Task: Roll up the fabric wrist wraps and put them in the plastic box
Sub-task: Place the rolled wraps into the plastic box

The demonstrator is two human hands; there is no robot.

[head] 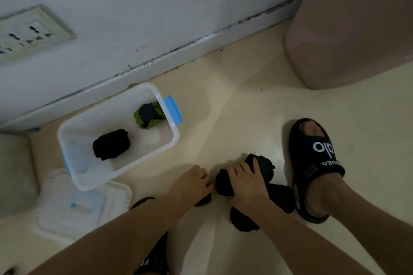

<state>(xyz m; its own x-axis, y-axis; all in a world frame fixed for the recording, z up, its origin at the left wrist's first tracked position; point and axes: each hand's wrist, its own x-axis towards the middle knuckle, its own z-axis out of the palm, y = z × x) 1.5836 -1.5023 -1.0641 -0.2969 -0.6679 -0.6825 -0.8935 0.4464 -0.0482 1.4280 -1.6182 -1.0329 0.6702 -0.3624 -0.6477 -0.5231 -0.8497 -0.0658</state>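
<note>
Head view: on the floor, a clear plastic box [169,140] holds a rolled black wrap [111,144] and a green-and-black roll [149,115]. Right of the box, the right hand [244,182] grasps a black wrist wrap [266,168]; the left hand's [193,182] curled grip pinches its end. The lid [67,212] lies below the box.

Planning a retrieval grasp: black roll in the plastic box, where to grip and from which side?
Grip the black roll across its short width, coming straight down from above. It lies on its side on the floor of the plastic box, apart from the walls and from the green-and-black roll, so the top is free. The walls block a sideways reach.
</note>
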